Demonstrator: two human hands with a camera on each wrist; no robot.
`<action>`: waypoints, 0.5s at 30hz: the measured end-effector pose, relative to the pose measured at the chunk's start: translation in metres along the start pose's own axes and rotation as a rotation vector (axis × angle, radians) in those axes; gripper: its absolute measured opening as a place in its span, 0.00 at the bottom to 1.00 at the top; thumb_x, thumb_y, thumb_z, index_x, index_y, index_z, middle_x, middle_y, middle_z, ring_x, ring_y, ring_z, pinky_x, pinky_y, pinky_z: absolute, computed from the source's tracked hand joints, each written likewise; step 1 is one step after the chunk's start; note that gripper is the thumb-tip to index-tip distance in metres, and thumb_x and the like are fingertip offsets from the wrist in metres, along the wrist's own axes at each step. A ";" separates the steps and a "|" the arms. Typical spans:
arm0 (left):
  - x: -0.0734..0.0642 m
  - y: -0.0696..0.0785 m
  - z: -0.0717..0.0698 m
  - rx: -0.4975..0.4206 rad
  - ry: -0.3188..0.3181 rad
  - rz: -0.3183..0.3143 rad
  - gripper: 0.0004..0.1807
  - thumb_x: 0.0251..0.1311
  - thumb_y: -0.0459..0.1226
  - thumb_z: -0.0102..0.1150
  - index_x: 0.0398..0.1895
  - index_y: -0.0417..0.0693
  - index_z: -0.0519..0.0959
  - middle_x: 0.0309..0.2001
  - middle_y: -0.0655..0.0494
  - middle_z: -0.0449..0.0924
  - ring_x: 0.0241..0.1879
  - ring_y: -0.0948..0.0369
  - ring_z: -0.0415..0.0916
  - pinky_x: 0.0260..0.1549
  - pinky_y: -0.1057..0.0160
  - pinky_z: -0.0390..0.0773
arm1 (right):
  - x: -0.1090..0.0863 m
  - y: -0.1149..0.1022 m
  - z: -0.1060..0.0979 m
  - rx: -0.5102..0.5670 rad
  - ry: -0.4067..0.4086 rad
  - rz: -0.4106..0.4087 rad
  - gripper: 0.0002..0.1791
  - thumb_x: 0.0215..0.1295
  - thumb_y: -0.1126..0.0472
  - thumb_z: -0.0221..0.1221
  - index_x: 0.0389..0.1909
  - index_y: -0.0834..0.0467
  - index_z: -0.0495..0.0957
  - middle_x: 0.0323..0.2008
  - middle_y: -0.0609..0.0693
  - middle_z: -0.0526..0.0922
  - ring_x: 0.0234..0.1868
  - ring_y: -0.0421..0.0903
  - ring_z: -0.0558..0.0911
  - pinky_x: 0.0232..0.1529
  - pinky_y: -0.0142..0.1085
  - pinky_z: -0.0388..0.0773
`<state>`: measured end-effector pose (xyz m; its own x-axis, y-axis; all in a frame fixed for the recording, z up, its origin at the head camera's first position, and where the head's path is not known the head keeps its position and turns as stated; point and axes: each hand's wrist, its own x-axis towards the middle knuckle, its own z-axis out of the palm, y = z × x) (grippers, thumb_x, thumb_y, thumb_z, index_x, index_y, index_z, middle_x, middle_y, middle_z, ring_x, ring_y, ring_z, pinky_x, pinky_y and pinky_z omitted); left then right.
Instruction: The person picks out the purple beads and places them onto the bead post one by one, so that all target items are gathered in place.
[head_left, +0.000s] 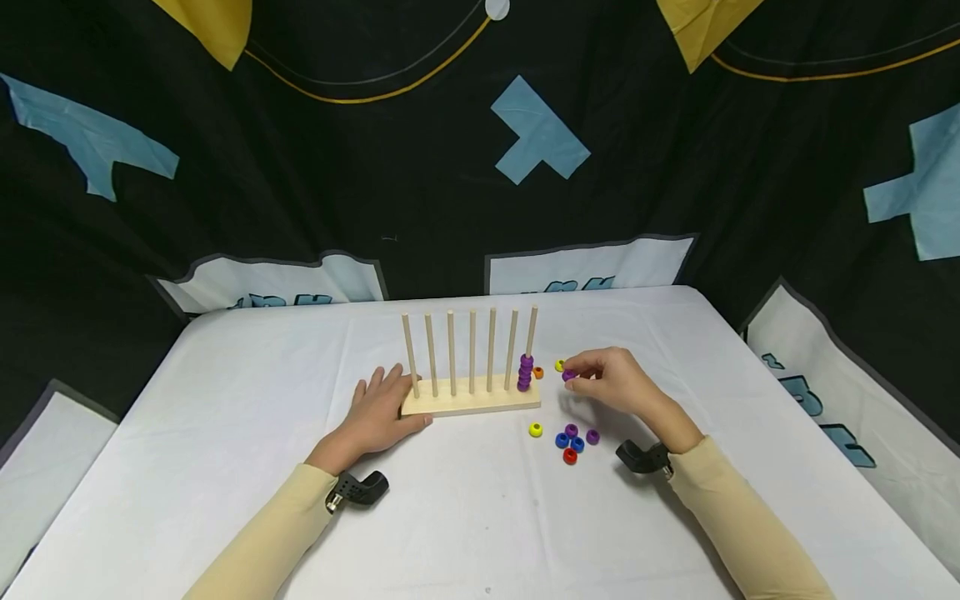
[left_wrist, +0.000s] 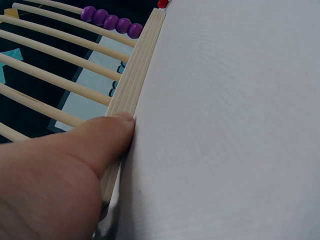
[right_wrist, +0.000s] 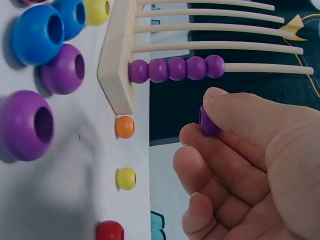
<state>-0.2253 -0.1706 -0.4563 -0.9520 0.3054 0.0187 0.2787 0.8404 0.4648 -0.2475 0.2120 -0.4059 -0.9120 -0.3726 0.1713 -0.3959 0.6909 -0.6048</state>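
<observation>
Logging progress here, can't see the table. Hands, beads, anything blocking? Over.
Left hand on peg rack; right hand pinching one purple bead. Five purple beads stacked on rightmost peg. Upper part bare, nothing visible in the way.

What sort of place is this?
Probably a staged recording or demo booth, not a lived-in room: a table with a white covering, black fabric hung behind it, and bold blue shapes on that fabric.

Rack [head_left: 471, 402] smooth matt wood; beads [right_wrist: 17, 125] glossy; tablecloth [head_left: 450, 517] matt fabric.
</observation>
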 end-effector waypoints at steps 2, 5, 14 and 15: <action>0.000 0.000 -0.001 0.006 0.003 0.002 0.40 0.65 0.52 0.62 0.74 0.40 0.65 0.78 0.28 0.52 0.78 0.27 0.41 0.71 0.23 0.41 | 0.000 0.000 -0.002 0.001 0.007 -0.005 0.14 0.60 0.64 0.69 0.47 0.64 0.87 0.40 0.55 0.91 0.33 0.44 0.78 0.34 0.29 0.78; 0.000 0.000 -0.001 0.014 0.004 -0.001 0.40 0.65 0.52 0.62 0.74 0.40 0.65 0.78 0.28 0.53 0.78 0.27 0.42 0.71 0.23 0.42 | 0.001 -0.002 -0.004 0.001 0.016 -0.017 0.15 0.61 0.64 0.69 0.47 0.65 0.87 0.39 0.55 0.91 0.33 0.44 0.78 0.34 0.30 0.77; 0.000 0.002 -0.002 0.016 0.007 -0.001 0.39 0.65 0.51 0.62 0.74 0.40 0.66 0.77 0.28 0.53 0.78 0.27 0.43 0.71 0.23 0.42 | 0.005 -0.011 -0.013 0.006 0.023 -0.026 0.16 0.62 0.63 0.69 0.49 0.65 0.86 0.38 0.55 0.90 0.27 0.43 0.77 0.27 0.31 0.77; 0.000 0.002 -0.002 0.015 0.005 -0.001 0.40 0.65 0.51 0.62 0.74 0.40 0.66 0.77 0.28 0.53 0.78 0.27 0.43 0.71 0.23 0.42 | 0.006 -0.013 -0.015 0.005 0.024 -0.030 0.16 0.62 0.63 0.69 0.50 0.65 0.86 0.38 0.55 0.90 0.27 0.44 0.77 0.27 0.31 0.77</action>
<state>-0.2246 -0.1695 -0.4537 -0.9529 0.3025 0.0229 0.2798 0.8471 0.4519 -0.2496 0.2105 -0.3855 -0.9023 -0.3777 0.2079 -0.4222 0.6768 -0.6030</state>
